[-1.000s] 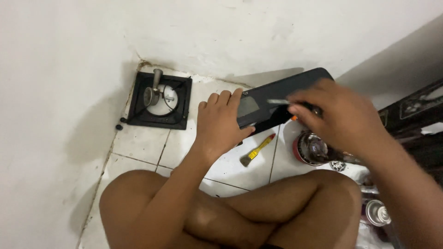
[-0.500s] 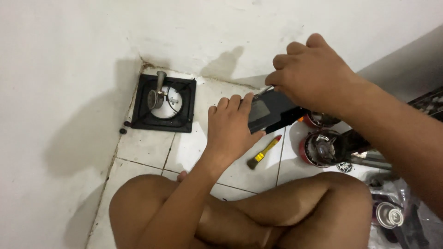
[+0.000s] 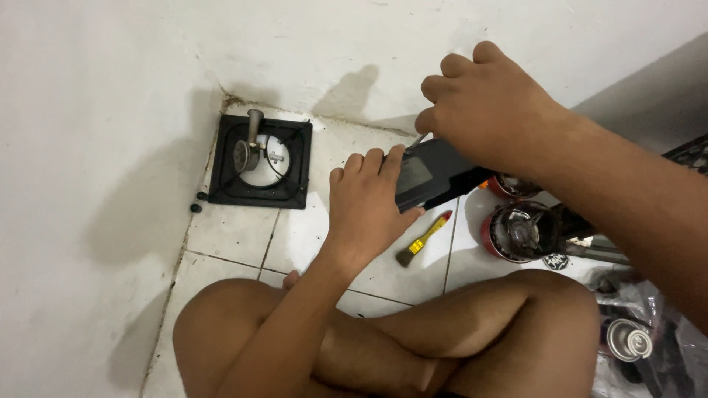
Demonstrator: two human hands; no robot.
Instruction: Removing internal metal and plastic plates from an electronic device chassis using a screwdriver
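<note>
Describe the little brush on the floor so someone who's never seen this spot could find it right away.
Start at the black square frame in the corner of the white tiled floor, then look right past the left hand. Below the black device that hand steadies lies the small brush, the only yellow-handled thing there.

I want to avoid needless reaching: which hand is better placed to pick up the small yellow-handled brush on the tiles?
Probably the left hand. It rests on the black panel right above the brush, and only steadies it. The right hand is higher, closed on a thin metal tool at the panel's top edge.
</note>
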